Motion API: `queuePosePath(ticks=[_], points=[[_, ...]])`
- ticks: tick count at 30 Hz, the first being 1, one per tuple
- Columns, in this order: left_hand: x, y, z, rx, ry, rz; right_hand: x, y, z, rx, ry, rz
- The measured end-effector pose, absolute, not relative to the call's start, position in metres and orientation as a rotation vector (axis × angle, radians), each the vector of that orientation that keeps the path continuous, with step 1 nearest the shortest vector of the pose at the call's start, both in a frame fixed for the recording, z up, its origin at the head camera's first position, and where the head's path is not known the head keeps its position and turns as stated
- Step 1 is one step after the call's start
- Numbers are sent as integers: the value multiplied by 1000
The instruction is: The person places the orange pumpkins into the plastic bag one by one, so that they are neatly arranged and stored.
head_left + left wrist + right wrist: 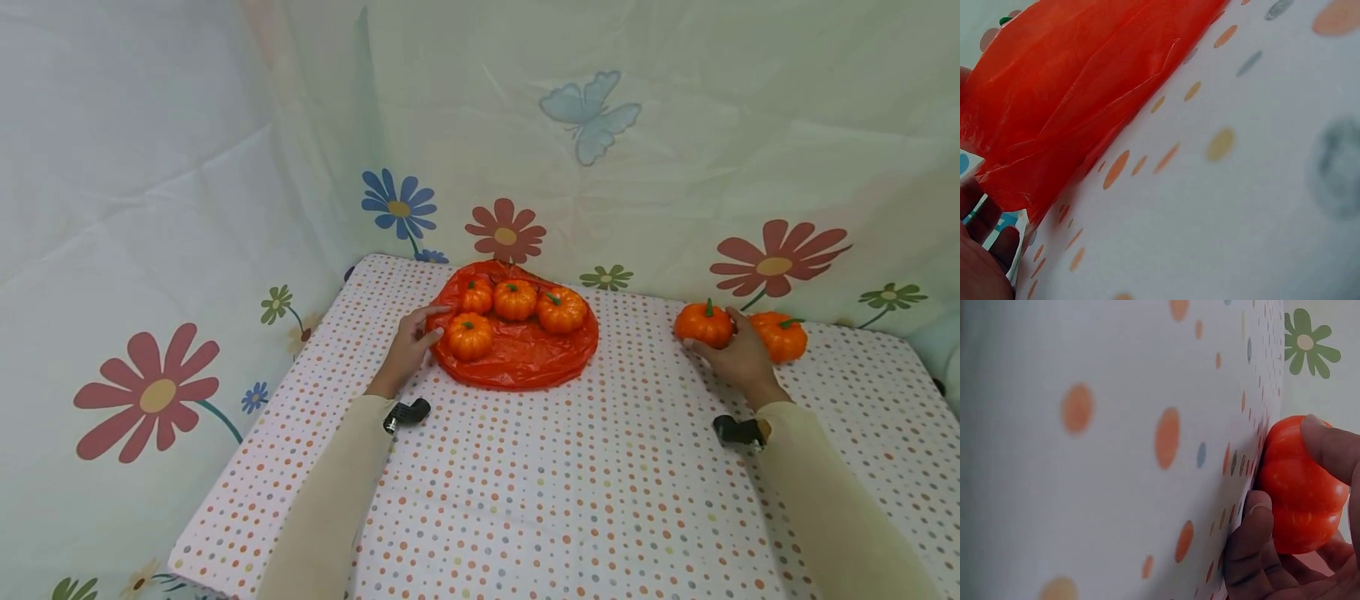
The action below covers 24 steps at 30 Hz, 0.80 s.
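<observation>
A red plastic bag (517, 354), its mouth spread wide, lies at the back of the table with several small orange pumpkins (561, 311) in it. My left hand (406, 347) is at the bag's left edge, fingers spread and touching the plastic. In the left wrist view the bag's side (1079, 81) rises beside the fingers. Toward the back right, my right hand (738, 360) grips a small orange pumpkin (703, 323) with a green stem, thumb on one side and fingers on the other. Just right of that hand sits another pumpkin (783, 337), partly hidden by it.
A white tablecloth with coloured dots (510, 483) covers the table. Behind and to the left hangs a pale cloth backdrop (465, 108) printed with flowers and a butterfly, close to the table's back edge. Each wrist bears a small black camera (407, 414).
</observation>
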<state>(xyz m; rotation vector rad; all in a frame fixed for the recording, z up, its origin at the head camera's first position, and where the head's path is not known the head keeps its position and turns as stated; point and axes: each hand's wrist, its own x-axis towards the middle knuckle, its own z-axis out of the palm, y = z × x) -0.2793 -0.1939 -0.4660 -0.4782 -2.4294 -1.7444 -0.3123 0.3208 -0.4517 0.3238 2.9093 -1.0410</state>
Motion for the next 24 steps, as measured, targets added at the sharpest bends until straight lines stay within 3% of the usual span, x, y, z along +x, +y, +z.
queuePosePath(ticks=[4,11,24], points=[[-278,-193,-466,-456,-2446,-1745,-312,322,-452,332,2907,-1039],[-299,-199,-500,-438,-2400,-1740,-306,318,-448,280,2897,-1108],[-290,-197,-484,-484,-2414,-1740,-290,289,-431,198,2983,-1123]])
